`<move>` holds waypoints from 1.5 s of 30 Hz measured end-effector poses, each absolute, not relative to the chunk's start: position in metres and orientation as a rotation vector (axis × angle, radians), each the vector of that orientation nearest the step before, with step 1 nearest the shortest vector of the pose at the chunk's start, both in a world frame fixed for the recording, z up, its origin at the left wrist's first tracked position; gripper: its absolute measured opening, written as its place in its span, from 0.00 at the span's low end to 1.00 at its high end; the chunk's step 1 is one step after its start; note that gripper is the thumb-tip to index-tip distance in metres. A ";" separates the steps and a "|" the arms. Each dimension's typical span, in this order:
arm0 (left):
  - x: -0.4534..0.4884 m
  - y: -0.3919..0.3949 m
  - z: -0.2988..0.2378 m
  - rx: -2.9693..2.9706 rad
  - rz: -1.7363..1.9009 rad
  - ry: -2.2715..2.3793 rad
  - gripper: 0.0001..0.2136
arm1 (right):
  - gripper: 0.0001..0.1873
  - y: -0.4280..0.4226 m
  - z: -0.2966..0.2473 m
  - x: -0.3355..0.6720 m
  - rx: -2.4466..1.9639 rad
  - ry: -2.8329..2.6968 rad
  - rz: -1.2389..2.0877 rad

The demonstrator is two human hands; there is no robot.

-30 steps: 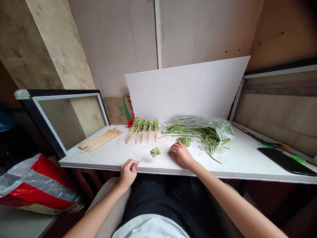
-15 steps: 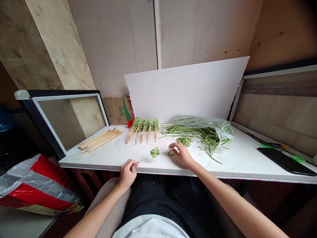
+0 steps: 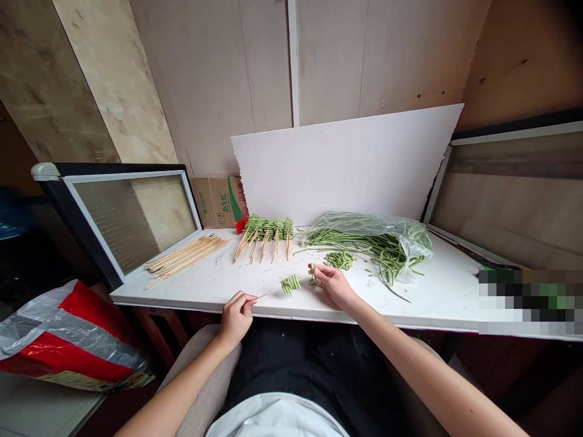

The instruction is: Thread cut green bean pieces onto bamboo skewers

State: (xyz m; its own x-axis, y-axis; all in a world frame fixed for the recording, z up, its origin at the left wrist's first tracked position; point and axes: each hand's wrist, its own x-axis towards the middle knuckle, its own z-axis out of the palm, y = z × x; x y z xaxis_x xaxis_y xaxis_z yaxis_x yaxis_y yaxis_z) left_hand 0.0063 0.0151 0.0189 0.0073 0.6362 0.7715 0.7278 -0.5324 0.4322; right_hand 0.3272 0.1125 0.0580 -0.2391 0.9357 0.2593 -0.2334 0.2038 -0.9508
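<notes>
My left hand (image 3: pixel 238 314) pinches the lower end of a thin bamboo skewer (image 3: pixel 269 292) just above the table's front edge. Several short cut pieces of green bean (image 3: pixel 290 283) are threaded side by side on it. At the skewer's tip, my right hand (image 3: pixel 334 284) is closed on another bean piece (image 3: pixel 312 273), held upright across the point. Whether the point has gone into that piece I cannot tell. Just behind my right hand lies a small pile of cut bean pieces (image 3: pixel 340 260).
Filled bean skewers (image 3: pixel 268 233) are stacked at the back, beside a cardboard box (image 3: pixel 218 201). Bare skewers (image 3: pixel 186 258) lie left on the white table (image 3: pixel 191 298). Long beans (image 3: pixel 359 241) spill from a clear plastic bag (image 3: pixel 364 221). A pixelated patch covers the table's right end.
My right hand has lifted a bean piece from the table to the skewer's tip. My left hand stays nearly in place, the skewer shifted slightly right.
</notes>
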 end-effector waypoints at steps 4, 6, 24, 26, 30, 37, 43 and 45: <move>0.007 0.015 0.019 -2.157 -1.579 -1.475 0.11 | 0.21 0.113 0.057 0.327 -0.727 -1.340 1.321; 0.007 0.015 0.020 -2.151 -1.580 -1.478 0.11 | 0.20 0.113 0.057 0.327 -0.713 -1.330 1.329; 0.008 0.014 0.021 -2.143 -1.579 -1.480 0.11 | 0.18 0.111 0.059 0.327 -0.678 -1.285 1.383; 0.008 0.014 0.020 -2.144 -1.581 -1.478 0.11 | 0.18 0.111 0.059 0.327 -0.660 -1.285 1.388; 0.007 0.015 0.019 -2.144 -1.579 -1.475 0.10 | 0.19 0.112 0.058 0.328 -0.662 -1.276 1.386; 0.007 0.014 0.019 -2.140 -1.566 -1.454 0.10 | 0.20 0.112 0.058 0.327 -0.700 -1.314 1.322; 0.007 0.014 0.020 -2.134 -1.544 -1.430 0.11 | 0.22 0.105 0.066 0.327 -0.727 -1.416 1.258; 0.008 0.014 0.020 -2.133 -1.548 -1.423 0.11 | 0.23 0.103 0.068 0.326 -0.743 -1.440 1.239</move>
State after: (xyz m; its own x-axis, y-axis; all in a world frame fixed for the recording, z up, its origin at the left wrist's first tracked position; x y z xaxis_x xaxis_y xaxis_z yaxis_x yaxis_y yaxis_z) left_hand 0.0076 0.0136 0.0205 0.0196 0.5978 0.8014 0.7483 -0.5403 0.3847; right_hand 0.3263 0.1032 0.0681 -0.2596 0.9152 0.3082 -0.1686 0.2713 -0.9476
